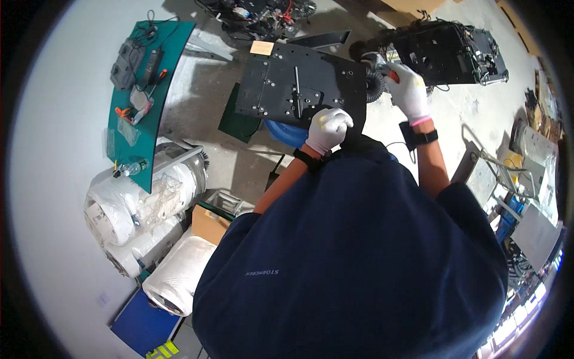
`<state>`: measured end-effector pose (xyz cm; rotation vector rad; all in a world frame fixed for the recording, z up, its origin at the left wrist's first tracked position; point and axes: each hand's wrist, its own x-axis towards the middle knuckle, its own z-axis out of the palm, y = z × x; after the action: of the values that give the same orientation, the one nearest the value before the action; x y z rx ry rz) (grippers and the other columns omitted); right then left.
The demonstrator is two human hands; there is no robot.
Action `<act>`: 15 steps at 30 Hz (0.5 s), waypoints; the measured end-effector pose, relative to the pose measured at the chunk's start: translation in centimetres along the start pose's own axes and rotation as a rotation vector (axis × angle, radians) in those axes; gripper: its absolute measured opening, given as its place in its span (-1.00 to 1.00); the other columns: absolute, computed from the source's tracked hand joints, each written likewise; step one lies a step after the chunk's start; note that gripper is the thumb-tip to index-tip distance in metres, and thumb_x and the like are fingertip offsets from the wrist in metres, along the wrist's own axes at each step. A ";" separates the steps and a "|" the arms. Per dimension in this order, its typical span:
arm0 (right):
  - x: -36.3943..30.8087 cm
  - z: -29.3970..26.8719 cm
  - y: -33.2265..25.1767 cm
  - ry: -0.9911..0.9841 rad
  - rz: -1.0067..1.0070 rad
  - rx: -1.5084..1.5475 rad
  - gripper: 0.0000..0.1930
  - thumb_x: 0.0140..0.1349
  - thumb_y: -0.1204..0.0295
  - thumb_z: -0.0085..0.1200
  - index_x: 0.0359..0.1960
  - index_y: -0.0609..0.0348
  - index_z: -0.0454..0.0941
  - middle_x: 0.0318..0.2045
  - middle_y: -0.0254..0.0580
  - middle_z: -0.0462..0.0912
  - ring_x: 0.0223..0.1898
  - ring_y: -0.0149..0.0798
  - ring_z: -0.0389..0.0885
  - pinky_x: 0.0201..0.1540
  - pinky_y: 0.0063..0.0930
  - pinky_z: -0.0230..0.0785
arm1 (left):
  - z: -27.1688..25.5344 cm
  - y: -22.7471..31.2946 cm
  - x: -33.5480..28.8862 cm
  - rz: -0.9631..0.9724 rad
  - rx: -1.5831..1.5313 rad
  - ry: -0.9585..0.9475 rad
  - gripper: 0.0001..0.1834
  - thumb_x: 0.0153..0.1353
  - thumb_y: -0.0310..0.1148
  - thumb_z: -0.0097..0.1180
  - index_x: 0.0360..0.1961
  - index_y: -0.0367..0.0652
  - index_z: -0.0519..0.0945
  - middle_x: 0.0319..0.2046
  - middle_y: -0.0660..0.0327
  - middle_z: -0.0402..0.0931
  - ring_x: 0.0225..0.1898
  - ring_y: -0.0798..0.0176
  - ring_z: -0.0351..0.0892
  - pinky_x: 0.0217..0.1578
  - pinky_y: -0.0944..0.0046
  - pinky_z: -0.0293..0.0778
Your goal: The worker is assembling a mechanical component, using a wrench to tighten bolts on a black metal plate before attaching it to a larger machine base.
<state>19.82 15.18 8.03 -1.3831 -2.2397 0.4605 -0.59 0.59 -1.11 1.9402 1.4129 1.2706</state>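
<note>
A black machine body with a flat panel [269, 81] is in front of me, with screws and holes over its surface. On the panel lies a silver rod [297, 90]. My left hand [327, 128], in a white glove, is closed at the panel's near edge; what its fingers hold, if anything, is hidden. My right hand [408, 93], also gloved, is closed around a red-and-grey hand tool [393, 76] beside the panel's right end. Its grey end reaches toward a black toothed wheel [375, 87]. The exact kind of tool cannot be made out.
A green-topped table [170, 66] at the left carries tools, cables and a plastic bottle [136, 167]. Below it are white wrapped cylinders [179, 269] and a cardboard box [209, 224]. Another black machine [445, 51] stands at the far right, a wired chassis [257, 18] at the back.
</note>
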 end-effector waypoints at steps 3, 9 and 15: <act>-3.2 -0.5 -2.5 -0.192 0.418 0.051 -0.79 0.19 0.40 0.22 -0.19 0.25 0.60 -0.31 0.08 0.68 -0.25 0.10 0.68 -0.22 -0.22 0.48 | -0.4 0.3 -0.2 -0.009 -0.098 -0.004 -0.80 -0.06 -0.62 0.01 -0.55 -0.06 0.60 -0.42 0.28 0.67 -0.43 0.14 0.64 -0.36 0.17 0.53; -10.3 3.1 -2.0 -0.175 0.541 0.209 -0.74 0.24 0.44 0.22 -0.10 0.32 0.57 -0.45 -0.09 0.55 -0.37 -0.25 0.55 -0.19 -0.38 0.43 | -1.2 0.3 -1.2 0.034 -0.098 -0.109 -0.76 -0.12 -0.63 0.10 -0.47 0.01 0.61 -0.37 0.36 0.68 -0.47 0.18 0.57 -0.42 0.18 0.43; -14.3 6.8 -3.0 -0.091 0.681 0.312 -0.69 0.21 0.44 0.28 -0.05 0.32 0.57 -0.41 -0.08 0.57 -0.36 -0.25 0.56 -0.18 -0.35 0.44 | -1.7 -0.3 -1.4 0.114 -0.194 -0.120 -0.70 -0.19 -0.61 0.17 -0.43 0.08 0.61 -0.30 0.44 0.63 -0.45 0.24 0.56 -0.41 0.20 0.41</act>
<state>19.37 0.77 0.81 -1.9445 -1.6077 1.0606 -2.29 -0.78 -1.12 1.9511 1.0925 1.2671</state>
